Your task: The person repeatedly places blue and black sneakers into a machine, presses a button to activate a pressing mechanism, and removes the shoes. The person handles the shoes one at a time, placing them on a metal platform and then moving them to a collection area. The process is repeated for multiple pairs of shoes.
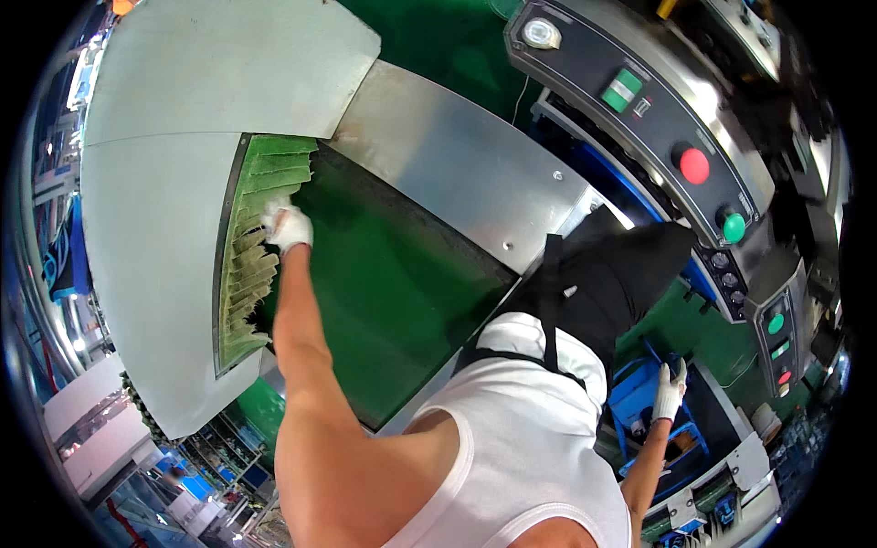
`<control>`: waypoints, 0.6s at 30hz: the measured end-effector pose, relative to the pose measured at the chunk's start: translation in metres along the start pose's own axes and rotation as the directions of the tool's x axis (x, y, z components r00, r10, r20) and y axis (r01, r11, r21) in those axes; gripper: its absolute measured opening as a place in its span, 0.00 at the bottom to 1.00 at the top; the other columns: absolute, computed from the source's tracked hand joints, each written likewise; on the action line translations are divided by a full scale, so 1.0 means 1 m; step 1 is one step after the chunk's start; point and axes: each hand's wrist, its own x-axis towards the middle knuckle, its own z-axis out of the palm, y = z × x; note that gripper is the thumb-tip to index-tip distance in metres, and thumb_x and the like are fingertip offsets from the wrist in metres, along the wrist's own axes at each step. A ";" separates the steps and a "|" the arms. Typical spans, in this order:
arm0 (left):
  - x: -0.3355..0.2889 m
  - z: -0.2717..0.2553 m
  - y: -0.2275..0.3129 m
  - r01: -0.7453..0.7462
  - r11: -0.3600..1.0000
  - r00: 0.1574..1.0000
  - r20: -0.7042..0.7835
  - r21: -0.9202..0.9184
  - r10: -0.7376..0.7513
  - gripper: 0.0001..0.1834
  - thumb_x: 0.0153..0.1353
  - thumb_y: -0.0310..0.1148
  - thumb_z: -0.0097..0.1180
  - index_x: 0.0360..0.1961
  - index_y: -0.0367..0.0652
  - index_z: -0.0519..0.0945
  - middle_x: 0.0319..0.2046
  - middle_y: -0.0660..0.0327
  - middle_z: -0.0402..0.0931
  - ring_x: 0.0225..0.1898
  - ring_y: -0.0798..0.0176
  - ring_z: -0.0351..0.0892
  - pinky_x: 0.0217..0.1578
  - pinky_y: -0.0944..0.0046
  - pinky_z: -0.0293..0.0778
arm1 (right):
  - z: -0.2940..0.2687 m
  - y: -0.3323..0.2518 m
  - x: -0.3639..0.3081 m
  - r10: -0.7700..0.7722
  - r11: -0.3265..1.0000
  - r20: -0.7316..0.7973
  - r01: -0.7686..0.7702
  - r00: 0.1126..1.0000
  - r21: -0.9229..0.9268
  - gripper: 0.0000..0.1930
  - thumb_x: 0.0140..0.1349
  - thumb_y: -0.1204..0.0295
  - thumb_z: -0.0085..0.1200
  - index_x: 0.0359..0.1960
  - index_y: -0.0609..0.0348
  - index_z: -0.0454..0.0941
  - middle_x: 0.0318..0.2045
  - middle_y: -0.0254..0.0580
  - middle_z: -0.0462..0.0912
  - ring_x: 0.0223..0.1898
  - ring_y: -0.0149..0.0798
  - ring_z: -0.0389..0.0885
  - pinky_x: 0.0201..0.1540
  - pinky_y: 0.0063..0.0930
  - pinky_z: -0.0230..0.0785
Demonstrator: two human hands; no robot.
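Note:
My left hand [290,228], in a white glove, reaches out to a curtain of frayed green strips [260,183] hanging at the mouth of a pale grey machine housing. Its fingers look curled in against the strips and are partly blurred; what they hold, if anything, I cannot make out. Under that arm lies a flat green belt [384,292] with a dark edge. My right hand [671,391], gloved in white too, hangs out on the right with its fingers apart and nothing in them. It appears over a blue frame [630,402], without clear contact.
A brushed metal side plate [457,151] borders the belt. Beyond it, a dark control panel [630,100] carries a red button [693,165] and green ones. A smaller button box [776,333] is at the right. The grey housing [155,256] fills the left.

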 end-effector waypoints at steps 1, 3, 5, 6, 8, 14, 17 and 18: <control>0.038 0.033 -0.047 -0.111 0.992 0.874 -0.470 0.053 0.123 0.15 0.63 0.35 0.54 0.49 0.45 0.83 0.55 0.48 0.81 0.56 0.44 0.80 0.50 0.40 0.80 | 0.004 0.028 0.014 -0.020 0.997 0.030 0.018 0.999 0.076 0.32 0.71 0.58 0.61 0.73 0.57 0.70 0.60 0.56 0.84 0.61 0.51 0.84 0.64 0.39 0.73; 0.096 0.026 -0.074 0.099 0.992 0.974 -0.194 -0.080 -0.112 0.16 0.68 0.40 0.50 0.40 0.43 0.88 0.33 0.45 0.87 0.36 0.42 0.90 0.37 0.40 0.84 | -0.003 0.055 0.028 0.089 0.996 0.084 -0.091 0.992 0.011 0.32 0.71 0.59 0.62 0.73 0.54 0.71 0.57 0.51 0.86 0.51 0.43 0.87 0.52 0.37 0.79; 0.134 0.025 -0.097 -0.043 0.979 0.991 0.116 -0.200 0.067 0.24 0.73 0.46 0.44 0.46 0.41 0.87 0.42 0.43 0.88 0.42 0.36 0.89 0.40 0.38 0.84 | -0.013 0.100 0.033 0.231 0.948 0.116 -0.251 0.966 0.196 0.31 0.71 0.60 0.62 0.74 0.51 0.70 0.59 0.43 0.84 0.47 0.35 0.85 0.40 0.31 0.78; 0.142 0.060 -0.112 -0.075 0.980 0.979 0.173 -0.187 0.108 0.26 0.73 0.50 0.43 0.51 0.42 0.85 0.48 0.43 0.85 0.47 0.36 0.86 0.45 0.39 0.82 | -0.031 0.143 0.048 0.222 0.936 0.065 -0.232 0.973 0.265 0.31 0.72 0.61 0.61 0.75 0.50 0.67 0.65 0.37 0.80 0.52 0.35 0.83 0.39 0.30 0.76; 0.154 0.079 -0.098 -0.013 0.989 0.956 0.288 -0.147 0.055 0.33 0.73 0.58 0.41 0.64 0.44 0.78 0.62 0.44 0.77 0.62 0.37 0.77 0.59 0.42 0.74 | -0.037 0.122 0.031 0.336 0.896 0.118 -0.356 0.934 0.267 0.31 0.74 0.61 0.59 0.75 0.49 0.66 0.68 0.35 0.78 0.56 0.33 0.81 0.40 0.29 0.76; 0.173 0.167 -0.163 0.125 0.978 0.800 0.601 -0.166 0.000 0.51 0.64 0.75 0.45 0.78 0.49 0.66 0.79 0.51 0.58 0.78 0.43 0.58 0.75 0.48 0.56 | -0.118 0.125 0.007 0.266 0.950 0.026 -0.257 0.964 -0.180 0.28 0.72 0.59 0.61 0.71 0.53 0.73 0.66 0.41 0.79 0.49 0.35 0.85 0.37 0.30 0.79; 0.177 0.147 -0.144 0.113 0.982 0.821 0.571 -0.151 -0.006 0.51 0.63 0.75 0.46 0.75 0.48 0.69 0.77 0.51 0.62 0.77 0.43 0.61 0.74 0.49 0.59 | -0.091 0.106 -0.003 0.342 0.938 0.034 -0.339 0.939 -0.073 0.31 0.71 0.58 0.61 0.72 0.54 0.71 0.65 0.44 0.80 0.49 0.36 0.85 0.38 0.31 0.80; 0.176 0.132 -0.145 0.110 0.984 0.827 0.562 -0.142 -0.011 0.50 0.63 0.75 0.47 0.75 0.48 0.70 0.77 0.51 0.64 0.77 0.44 0.62 0.73 0.49 0.60 | -0.082 0.068 0.001 0.376 0.927 0.078 -0.375 0.923 -0.032 0.31 0.71 0.57 0.61 0.73 0.54 0.71 0.65 0.45 0.79 0.49 0.37 0.85 0.37 0.31 0.80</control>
